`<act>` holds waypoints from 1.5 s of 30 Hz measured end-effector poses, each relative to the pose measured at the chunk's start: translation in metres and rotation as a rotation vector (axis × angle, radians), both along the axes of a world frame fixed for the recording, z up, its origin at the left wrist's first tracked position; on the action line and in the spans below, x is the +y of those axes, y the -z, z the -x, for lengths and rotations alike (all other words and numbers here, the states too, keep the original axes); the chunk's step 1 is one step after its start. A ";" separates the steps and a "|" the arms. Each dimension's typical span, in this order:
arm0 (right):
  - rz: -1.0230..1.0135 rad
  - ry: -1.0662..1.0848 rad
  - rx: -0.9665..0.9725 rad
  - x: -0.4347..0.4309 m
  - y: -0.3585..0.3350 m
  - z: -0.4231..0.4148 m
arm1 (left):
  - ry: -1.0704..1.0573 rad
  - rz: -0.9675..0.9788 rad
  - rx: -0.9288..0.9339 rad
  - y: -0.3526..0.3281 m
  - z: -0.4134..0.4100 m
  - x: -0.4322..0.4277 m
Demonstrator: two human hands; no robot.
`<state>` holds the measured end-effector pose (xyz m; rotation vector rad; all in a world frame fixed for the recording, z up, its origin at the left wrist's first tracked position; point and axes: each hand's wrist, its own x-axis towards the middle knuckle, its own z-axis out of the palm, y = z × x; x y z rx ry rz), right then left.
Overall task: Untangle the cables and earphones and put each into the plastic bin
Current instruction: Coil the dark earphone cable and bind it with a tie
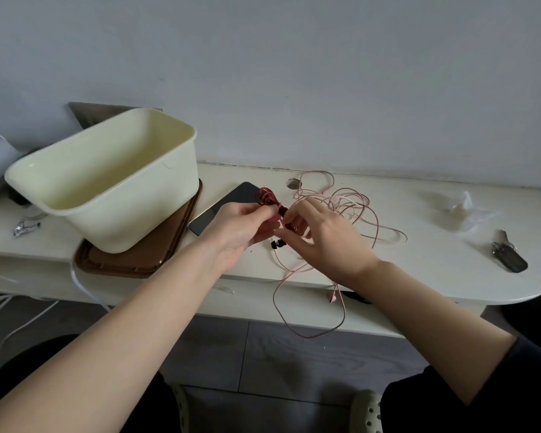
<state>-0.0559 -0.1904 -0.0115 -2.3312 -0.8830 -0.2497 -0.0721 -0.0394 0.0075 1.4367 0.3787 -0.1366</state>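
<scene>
We note both hands raised just above the white table [419,270], meeting over its middle. The left hand [247,226] has its fingers curled and pinches a coiled red braided cable [265,195], whose loops stick up past the fingertips. The right hand [322,239] comes in from the other side, thumb and forefinger pinched narrow on the same red bundle, the other fingers loosely bent; which strand it grips we cannot tell. Behind and beside the right hand lies the pink earphone cord [350,204] in a loose tangle on the table, one long loop hanging over the front edge with a pink earbud [332,297] dangling. A black earbud [278,244] lies under the hands. The cream plastic bin [122,214] stands to the left on a brown tray [156,257], nothing visible inside. A dark phone [228,204] lies between bin and hands. Keys [509,257] rest far right.
</scene>
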 end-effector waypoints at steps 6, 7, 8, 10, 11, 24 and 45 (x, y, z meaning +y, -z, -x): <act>0.060 0.063 -0.037 0.002 0.005 -0.001 | -0.021 0.018 0.042 0.004 0.000 -0.003; 0.064 0.068 -0.037 0.002 0.006 -0.001 | -0.025 0.005 0.044 0.005 0.000 -0.004; 0.064 0.066 -0.041 0.002 0.006 -0.002 | -0.027 -0.011 0.044 0.005 -0.001 -0.004; 0.058 0.060 -0.080 0.003 0.007 -0.003 | -0.021 -0.046 0.030 0.006 -0.001 -0.003; 0.056 0.060 -0.116 0.003 0.006 -0.003 | -0.007 -0.072 0.013 0.006 -0.001 -0.002; -0.158 0.191 0.231 -0.005 -0.004 -0.020 | 0.282 -0.400 -0.118 0.006 0.000 0.002; -0.911 0.073 1.611 -0.006 -0.026 -0.009 | 0.265 -0.173 -0.295 0.001 0.005 -0.004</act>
